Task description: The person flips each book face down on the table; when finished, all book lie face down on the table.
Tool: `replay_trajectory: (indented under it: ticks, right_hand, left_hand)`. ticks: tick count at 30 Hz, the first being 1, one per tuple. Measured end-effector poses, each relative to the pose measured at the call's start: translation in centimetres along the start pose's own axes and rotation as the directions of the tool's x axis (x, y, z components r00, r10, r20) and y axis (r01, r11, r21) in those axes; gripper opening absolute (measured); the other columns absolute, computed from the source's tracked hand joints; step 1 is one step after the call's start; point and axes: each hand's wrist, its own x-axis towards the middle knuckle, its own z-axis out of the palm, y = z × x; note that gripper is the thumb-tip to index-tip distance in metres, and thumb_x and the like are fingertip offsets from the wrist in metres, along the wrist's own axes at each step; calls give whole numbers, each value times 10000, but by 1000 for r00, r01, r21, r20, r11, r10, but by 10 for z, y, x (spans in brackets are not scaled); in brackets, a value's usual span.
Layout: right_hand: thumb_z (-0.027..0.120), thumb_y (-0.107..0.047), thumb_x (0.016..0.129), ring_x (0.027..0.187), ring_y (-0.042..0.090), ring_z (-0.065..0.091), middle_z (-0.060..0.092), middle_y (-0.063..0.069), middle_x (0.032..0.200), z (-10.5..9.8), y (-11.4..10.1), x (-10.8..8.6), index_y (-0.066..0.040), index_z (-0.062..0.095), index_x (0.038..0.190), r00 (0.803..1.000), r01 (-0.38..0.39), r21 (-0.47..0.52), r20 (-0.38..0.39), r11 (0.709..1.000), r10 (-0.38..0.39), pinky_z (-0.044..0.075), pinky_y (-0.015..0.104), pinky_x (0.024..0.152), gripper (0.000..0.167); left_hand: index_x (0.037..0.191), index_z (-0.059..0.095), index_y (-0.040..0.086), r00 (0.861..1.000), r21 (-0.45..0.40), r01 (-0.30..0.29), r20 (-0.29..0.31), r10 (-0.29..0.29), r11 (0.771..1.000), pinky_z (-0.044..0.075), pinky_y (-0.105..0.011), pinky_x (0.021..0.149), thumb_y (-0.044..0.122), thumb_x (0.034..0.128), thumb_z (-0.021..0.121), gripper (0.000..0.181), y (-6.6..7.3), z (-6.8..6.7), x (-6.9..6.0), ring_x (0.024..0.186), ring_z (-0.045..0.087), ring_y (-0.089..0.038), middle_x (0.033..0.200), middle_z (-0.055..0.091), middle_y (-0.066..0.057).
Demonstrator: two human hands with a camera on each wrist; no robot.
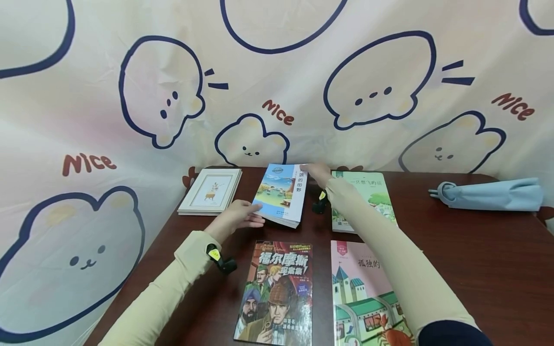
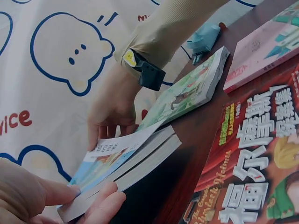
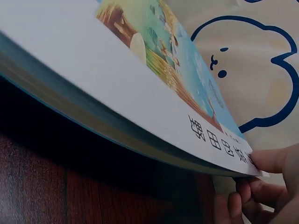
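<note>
Nearer than the blue book, a comic-style book (image 1: 277, 293) titled 福尔摩斯 and a pink book (image 1: 361, 298), 孤独的 legible, are laid flat. The blue book (image 1: 277, 192) itself, reading 孩的田野, is pinched by the left hand (image 1: 235, 218) and right hand (image 1: 318, 174) at opposite corners, seemingly not yet settled. Flanking it, white books (image 1: 212, 191) and a green book (image 1: 377, 194), 一只想飞的 legible, are already placed. Beyond it, “Nice” is printed on the backdrop (image 1: 268, 77).

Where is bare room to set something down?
Widest: tabletop right of the right sleeve, in front of the blue bundle. Smaller: between bundle and green book. Crowded: back middle, where left hand and right hand hold the blue-and-white book.
</note>
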Motion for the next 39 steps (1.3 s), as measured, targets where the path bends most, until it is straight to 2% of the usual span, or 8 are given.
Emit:
replay_trajectory:
  ticks: [5, 10, 14, 21, 24, 29, 35, 39]
  right_hand:
    - [664, -303, 890, 1095, 268, 562, 589, 106, 1245, 0, -2, 3, -60, 560, 1290, 998, -56, -51, -31, 997, 55, 481, 408, 981, 480]
    - [670, -343, 875, 960, 227, 549, 616, 77, 1114, 2, -4, 3, -65, 613, 1195, 993, -112, -95, -53, 989, 107, 470, 331, 844, 427]
    - [678, -369, 870, 872, 199, 525, 591, 45, 982, 2, -3, 5, -68, 630, 1139, 988, -142, -72, -68, 987, 137, 431, 289, 736, 407]
    - [621, -412, 910, 616, 127, 447, 459, -24, 667, -2, -5, -3, -113, 569, 864, 998, -63, 12, -28, 998, 63, 413, 249, 594, 307]
    - [600, -419, 931, 615, 147, 448, 481, -1, 692, -4, -8, -5, -117, 543, 825, 999, -48, 0, -20, 999, 48, 407, 265, 593, 325]
    - [609, -440, 927, 645, 177, 476, 552, 34, 794, -6, -8, -2, -91, 603, 901, 997, -74, -37, -35, 997, 73, 390, 276, 589, 350]
    - [582, -359, 963, 495, 107, 370, 485, -16, 637, -6, -9, -6, -74, 574, 833, 998, -67, 23, 7, 997, 67, 320, 242, 500, 314]
    - [565, -341, 976, 463, 94, 341, 469, -17, 613, -3, -11, -11, -80, 541, 780, 998, -53, 54, 19, 997, 52, 311, 248, 497, 328]
  left_hand:
    - [1148, 465, -73, 1000, -3, -13, -16, 13, 1000, 591, -302, 745, 193, 1022, 494, 295, -1, -3, -2, 705, 697, -148, 842, 659, -124]
    - [1064, 463, -45, 999, 16, -38, -33, 38, 999, 593, -309, 737, 196, 1025, 486, 246, -3, -2, -7, 708, 704, -162, 825, 658, -121]
    - [1002, 451, -20, 997, 26, -61, -39, 62, 998, 592, -325, 749, 194, 1025, 486, 219, -3, -2, -10, 694, 701, -157, 800, 658, -112]
    - [907, 408, 16, 991, 46, -113, -62, 116, 993, 596, -331, 722, 176, 1020, 495, 214, -3, 2, -10, 690, 710, -184, 860, 679, -194]
    - [885, 386, 29, 989, 46, -120, -77, 123, 992, 596, -338, 726, 174, 1020, 495, 226, -1, 4, -10, 681, 710, -186, 860, 682, -207]
    - [900, 399, 24, 986, 42, -129, -97, 133, 991, 593, -357, 747, 174, 1025, 484, 213, 2, 4, -12, 645, 696, -159, 866, 685, -212]
    - [908, 396, 26, 985, 47, -132, -107, 136, 990, 597, -344, 714, 170, 1021, 490, 206, 3, 3, -12, 604, 679, -144, 745, 657, -118]
    - [887, 380, 37, 984, 58, -134, -108, 140, 989, 598, -340, 695, 169, 1022, 487, 217, 4, 3, -13, 605, 686, -157, 703, 648, -94]
